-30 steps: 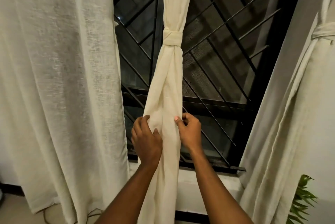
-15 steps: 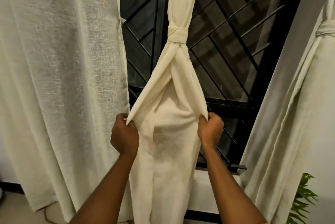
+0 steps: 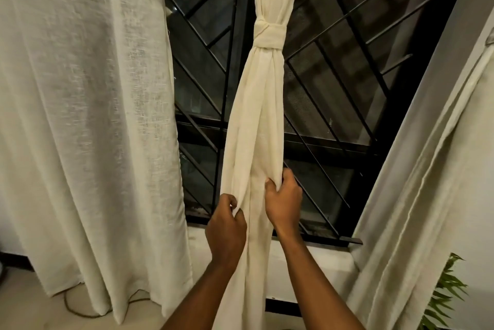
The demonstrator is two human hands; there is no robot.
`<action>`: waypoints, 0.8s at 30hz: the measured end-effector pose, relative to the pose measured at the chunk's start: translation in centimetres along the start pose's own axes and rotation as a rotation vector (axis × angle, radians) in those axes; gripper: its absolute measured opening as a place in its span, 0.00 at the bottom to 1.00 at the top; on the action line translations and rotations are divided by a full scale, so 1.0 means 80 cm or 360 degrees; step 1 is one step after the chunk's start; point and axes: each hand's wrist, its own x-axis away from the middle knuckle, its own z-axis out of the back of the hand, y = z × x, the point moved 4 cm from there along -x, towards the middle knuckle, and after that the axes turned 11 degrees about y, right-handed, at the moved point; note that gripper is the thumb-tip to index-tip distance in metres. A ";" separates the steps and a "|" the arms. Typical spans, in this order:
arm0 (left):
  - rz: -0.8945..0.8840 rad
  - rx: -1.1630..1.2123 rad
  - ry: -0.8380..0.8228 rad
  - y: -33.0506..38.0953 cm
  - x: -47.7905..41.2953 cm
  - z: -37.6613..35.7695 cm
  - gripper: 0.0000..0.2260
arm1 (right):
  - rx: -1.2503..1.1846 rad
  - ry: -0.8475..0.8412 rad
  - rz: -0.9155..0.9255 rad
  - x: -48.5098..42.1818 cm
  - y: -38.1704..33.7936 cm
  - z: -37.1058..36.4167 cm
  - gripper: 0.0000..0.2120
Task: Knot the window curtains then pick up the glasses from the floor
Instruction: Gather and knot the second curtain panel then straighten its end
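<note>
A cream middle curtain (image 3: 254, 121) hangs before the dark barred window, tied in a knot (image 3: 268, 33) high up. Below the knot its cloth falls in a narrow bundle. My left hand (image 3: 227, 225) pinches the bundle's left edge at sill height. My right hand (image 3: 284, 201) grips the bundle's right edge, slightly higher. A wide loose curtain (image 3: 85, 116) hangs unknotted on the left. On the right, another curtain (image 3: 433, 182) hangs with a tie band just visible at the frame's edge. No glasses are in view.
Black diagonal window bars (image 3: 334, 89) stand behind the curtain above a white sill (image 3: 315, 257). A thin cable (image 3: 77, 305) lies on the floor under the left curtain. Green plant leaves (image 3: 449, 295) poke in at the lower right.
Half a second ago my hands held the cloth spread wide apart below the knot. They have come back together, and the cloth now hangs as a narrow bundle.
</note>
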 end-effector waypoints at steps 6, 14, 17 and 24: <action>0.0178 0.0079 0.0228 -0.012 -0.024 0.023 0.09 | 0.0025 0.0021 -0.0024 -0.015 0.021 0.006 0.07; 0.0266 0.0111 0.0568 -0.030 -0.053 0.055 0.13 | 0.0163 0.0328 -0.0083 -0.028 0.032 0.033 0.09; 0.0034 0.0106 0.0279 -0.017 -0.023 0.035 0.15 | 0.0056 0.0069 -0.0036 -0.016 0.029 0.019 0.09; 0.0066 0.0209 0.0178 -0.004 0.014 0.013 0.13 | -0.0029 -0.0117 -0.0106 0.001 0.032 0.014 0.07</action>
